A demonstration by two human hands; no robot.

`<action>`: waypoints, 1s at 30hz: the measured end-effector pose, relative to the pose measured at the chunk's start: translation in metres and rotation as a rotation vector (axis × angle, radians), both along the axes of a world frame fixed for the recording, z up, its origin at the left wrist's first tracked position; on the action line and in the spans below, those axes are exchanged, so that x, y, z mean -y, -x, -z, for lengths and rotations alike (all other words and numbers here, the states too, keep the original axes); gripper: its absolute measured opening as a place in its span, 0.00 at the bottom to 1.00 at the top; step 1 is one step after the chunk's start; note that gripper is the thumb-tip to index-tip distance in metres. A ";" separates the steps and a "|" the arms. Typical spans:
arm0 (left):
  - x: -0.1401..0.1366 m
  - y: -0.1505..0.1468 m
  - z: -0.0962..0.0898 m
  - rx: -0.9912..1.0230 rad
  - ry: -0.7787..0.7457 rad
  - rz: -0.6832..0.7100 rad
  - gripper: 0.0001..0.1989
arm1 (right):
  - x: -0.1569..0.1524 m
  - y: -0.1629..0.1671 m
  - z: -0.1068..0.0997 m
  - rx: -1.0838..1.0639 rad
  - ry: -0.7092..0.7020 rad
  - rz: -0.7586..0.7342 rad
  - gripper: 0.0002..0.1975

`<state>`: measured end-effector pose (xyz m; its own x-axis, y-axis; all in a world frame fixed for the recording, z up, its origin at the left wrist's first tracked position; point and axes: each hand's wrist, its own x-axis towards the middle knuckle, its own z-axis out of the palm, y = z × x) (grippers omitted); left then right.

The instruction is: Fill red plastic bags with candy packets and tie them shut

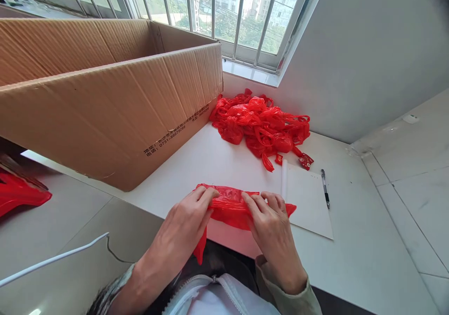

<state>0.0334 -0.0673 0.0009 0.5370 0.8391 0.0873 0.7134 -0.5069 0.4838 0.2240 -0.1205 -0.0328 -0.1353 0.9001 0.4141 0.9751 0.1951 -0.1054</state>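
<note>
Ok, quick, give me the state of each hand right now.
Left hand: closed, fingers pinching the red plastic bag.
Right hand: closed, fingers pinching the same bag.

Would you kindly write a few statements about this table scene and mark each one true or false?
1. Both hands, left hand and right hand, pinch one red plastic bag at the table's near edge. True.
2. The pile of red bags lies inside the cardboard box. False: it lies on the white table, right of the box, below the window.
3. A pen lies beside the white sheet, on its right. True.
4. The pen is held in the right hand's grip. False: it lies untouched on the table.
5. The box stands closed. False: its top is open.
</note>
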 end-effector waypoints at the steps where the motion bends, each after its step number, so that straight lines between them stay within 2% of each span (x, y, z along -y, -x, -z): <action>1: -0.001 0.003 0.000 0.018 0.013 0.016 0.11 | -0.001 -0.002 0.003 -0.014 0.009 -0.001 0.18; 5: -0.004 0.007 -0.005 -0.017 -0.033 0.065 0.15 | 0.005 -0.013 0.003 -0.216 0.062 -0.042 0.09; 7: -0.007 0.009 -0.009 -0.076 -0.100 0.027 0.15 | 0.009 -0.018 -0.001 -0.358 0.100 -0.046 0.09; 9: -0.013 0.017 -0.013 -0.094 -0.172 -0.025 0.11 | 0.011 -0.023 -0.004 -0.464 0.099 -0.027 0.10; 12: -0.025 0.035 -0.021 -0.021 -0.223 0.006 0.11 | 0.012 -0.030 -0.009 -0.512 0.084 -0.013 0.10; 14: -0.033 0.047 -0.029 0.082 -0.191 0.087 0.11 | 0.011 -0.035 -0.013 -0.525 0.097 -0.036 0.10; 17: -0.041 0.056 -0.039 0.306 -0.036 0.175 0.07 | 0.012 -0.042 -0.024 -0.535 0.083 -0.057 0.15; 19: -0.044 0.055 -0.041 0.482 0.071 0.159 0.04 | 0.013 -0.046 -0.031 -0.547 0.086 -0.094 0.19; 22: -0.047 0.051 -0.038 0.672 0.132 0.134 0.05 | 0.013 -0.050 -0.037 -0.570 0.142 -0.196 0.20; 26: -0.050 0.051 -0.035 0.681 0.101 0.146 0.12 | 0.010 -0.052 -0.039 -0.587 0.182 -0.215 0.17; 30: -0.050 0.056 -0.044 0.612 0.002 0.172 0.15 | 0.003 -0.057 -0.046 -0.704 0.052 -0.262 0.14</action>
